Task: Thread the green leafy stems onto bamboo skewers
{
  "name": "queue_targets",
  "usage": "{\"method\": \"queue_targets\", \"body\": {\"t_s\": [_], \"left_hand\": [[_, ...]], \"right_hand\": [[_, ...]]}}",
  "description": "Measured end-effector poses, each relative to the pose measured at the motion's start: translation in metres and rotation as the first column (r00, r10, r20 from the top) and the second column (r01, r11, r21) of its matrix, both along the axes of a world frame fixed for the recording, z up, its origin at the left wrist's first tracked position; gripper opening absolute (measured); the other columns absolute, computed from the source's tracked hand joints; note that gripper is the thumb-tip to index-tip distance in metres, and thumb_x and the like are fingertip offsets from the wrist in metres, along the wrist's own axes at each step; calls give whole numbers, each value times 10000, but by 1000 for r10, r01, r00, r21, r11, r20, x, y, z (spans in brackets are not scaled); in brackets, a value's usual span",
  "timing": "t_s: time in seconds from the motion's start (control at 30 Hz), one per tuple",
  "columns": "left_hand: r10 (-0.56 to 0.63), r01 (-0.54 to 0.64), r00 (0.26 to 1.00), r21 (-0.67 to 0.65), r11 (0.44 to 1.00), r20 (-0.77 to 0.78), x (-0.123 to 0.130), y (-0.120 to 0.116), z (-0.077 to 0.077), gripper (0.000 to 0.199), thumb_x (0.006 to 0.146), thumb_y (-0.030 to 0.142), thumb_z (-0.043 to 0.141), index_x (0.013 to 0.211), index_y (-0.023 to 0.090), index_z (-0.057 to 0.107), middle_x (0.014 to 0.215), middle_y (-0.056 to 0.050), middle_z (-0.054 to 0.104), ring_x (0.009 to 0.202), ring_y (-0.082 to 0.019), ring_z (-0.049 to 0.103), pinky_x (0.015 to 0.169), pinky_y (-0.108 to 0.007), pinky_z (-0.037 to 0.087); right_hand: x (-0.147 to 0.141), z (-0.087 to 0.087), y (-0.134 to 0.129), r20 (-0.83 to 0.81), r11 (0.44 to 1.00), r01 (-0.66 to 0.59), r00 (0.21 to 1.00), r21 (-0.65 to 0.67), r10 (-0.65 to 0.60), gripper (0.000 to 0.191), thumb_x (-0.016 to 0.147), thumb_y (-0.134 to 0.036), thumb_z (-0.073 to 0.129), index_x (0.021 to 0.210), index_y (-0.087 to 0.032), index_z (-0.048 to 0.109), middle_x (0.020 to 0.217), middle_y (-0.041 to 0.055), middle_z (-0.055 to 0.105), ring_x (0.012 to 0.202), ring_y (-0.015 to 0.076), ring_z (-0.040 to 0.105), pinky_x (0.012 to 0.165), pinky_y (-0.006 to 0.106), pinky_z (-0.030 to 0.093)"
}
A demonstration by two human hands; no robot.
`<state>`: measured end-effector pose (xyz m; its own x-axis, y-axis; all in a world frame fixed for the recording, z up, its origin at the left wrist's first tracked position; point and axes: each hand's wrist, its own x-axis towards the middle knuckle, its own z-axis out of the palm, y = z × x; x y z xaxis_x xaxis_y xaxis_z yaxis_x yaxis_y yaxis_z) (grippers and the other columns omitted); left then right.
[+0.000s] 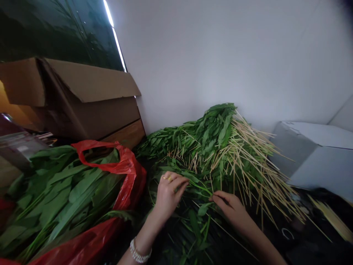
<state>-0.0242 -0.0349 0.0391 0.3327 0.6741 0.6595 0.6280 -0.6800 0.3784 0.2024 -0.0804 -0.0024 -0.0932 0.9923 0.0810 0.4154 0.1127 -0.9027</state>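
Observation:
A thin green stem (200, 187) runs between my two hands over a dark surface. My left hand (171, 191), with rings and a beaded bracelet, pinches its leafy left part. The fingertips of my right hand (227, 204) are closed on its right end. Behind them lies a large pile of green leaves (217, 127) with many thin wooden sticks (248, 147) poking out to the right. Loose leaves and stem pieces (197, 224) are scattered below my hands.
At the left a red plastic bag (132, 184) holds large leafy stems (68, 191). Behind it stands an open cardboard box (104, 114). A white box (322, 158) is at the right, with a bundle of pale sticks (332, 219) in front. A white wall rises behind.

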Motion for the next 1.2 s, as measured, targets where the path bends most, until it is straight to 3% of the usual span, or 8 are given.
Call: {"method": "queue_targets", "body": {"t_s": [0.23,0.5,0.63,0.7,0.8,0.93,1.03,1.2], "left_hand": [[-67,47,983,-120,992,-168,1,6,-12,234,925,306,485,1036,269,688,1021,-49,715,969,-210,552,831,-372,413],[-147,88,924,-177,980,-354,0,2,-6,192,920,297,501,965,253,681,895,-30,702,932,-198,528,806,-354,346],[-85,45,930,-121,992,-357,6,-1,-11,134,874,238,545,863,235,678,837,-26,680,921,-205,527,805,-362,337],[-11,-21,965,-119,993,-262,8,2,-16,100,814,184,573,784,218,663,790,-24,664,895,-208,531,794,-352,350],[133,-115,989,-217,969,71,-1,15,-20,116,775,142,521,709,188,605,719,-10,620,788,-181,540,732,-299,393],[299,-142,843,-351,926,447,-22,30,-9,183,855,250,427,729,175,536,666,16,543,656,-141,515,617,-236,405],[196,-55,895,-337,940,401,-22,22,0,199,888,300,436,829,173,578,685,18,549,660,-132,521,612,-218,409],[-88,81,996,-266,960,-14,6,-5,-12,121,824,279,620,908,207,669,822,-13,600,765,-146,576,703,-230,439]], "right_hand": [[-1,2,-1,146,982,-40,989,186,12,272,884,-348,461,816,-196,677,817,38,674,799,185,606,737,288,445],[0,-4,-1,284,933,-25,955,360,-84,240,912,-289,451,899,-190,669,838,55,650,835,200,580,765,332,430],[-5,-3,-3,331,936,-59,941,348,-64,225,915,-270,458,903,-194,669,838,48,642,855,206,567,769,339,408],[-9,0,-4,331,943,-85,943,322,-28,227,915,-265,461,865,-197,672,814,38,638,845,202,565,761,334,400],[-12,3,-5,277,957,-95,961,274,16,253,917,-275,455,800,-197,665,775,28,632,808,186,568,741,314,401],[-9,1,-3,210,969,-39,978,243,-13,271,910,-311,457,768,-193,655,764,33,638,788,187,573,729,308,405],[-8,-2,-1,233,968,-24,972,249,-36,262,904,-311,463,759,-199,651,767,33,643,793,192,575,727,311,401],[-13,-3,-2,293,954,-41,955,296,-50,232,902,-271,464,781,-213,654,790,24,649,811,191,578,740,313,395]]}}
